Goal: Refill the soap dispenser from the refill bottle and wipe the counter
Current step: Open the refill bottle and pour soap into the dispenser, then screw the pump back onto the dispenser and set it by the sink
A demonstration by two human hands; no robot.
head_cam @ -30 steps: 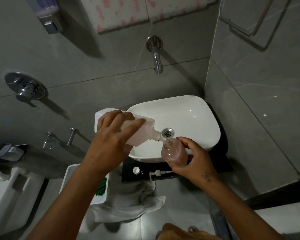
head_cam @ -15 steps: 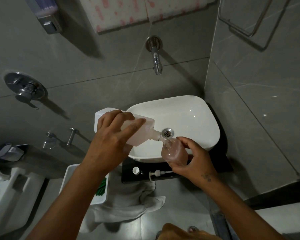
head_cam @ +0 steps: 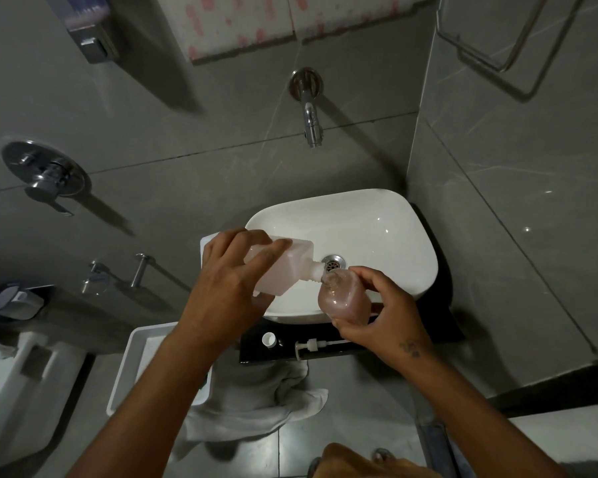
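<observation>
My left hand [head_cam: 232, 288] grips the translucent refill bottle [head_cam: 290, 262], tipped on its side with its neck touching the mouth of the soap dispenser [head_cam: 344, 300]. My right hand [head_cam: 384, 315] holds that small clear dispenser, partly filled with pinkish soap, over the front rim of the white basin [head_cam: 377, 232]. The dispenser's white pump [head_cam: 311, 346] and a small white cap [head_cam: 268, 339] lie on the black counter [head_cam: 442, 326] in front of the basin. A grey-white cloth [head_cam: 256, 401] hangs from the counter's front edge.
A chrome tap [head_cam: 309, 115] juts from the tiled wall above the basin. A white bin [head_cam: 135, 367] stands left of the counter, a toilet [head_cam: 11, 391] further left. A wall soap unit [head_cam: 90, 32] and a towel rail [head_cam: 511, 46] hang higher up.
Both hands hold the same pose. The pink soap level in the dispenser looks slightly higher than before.
</observation>
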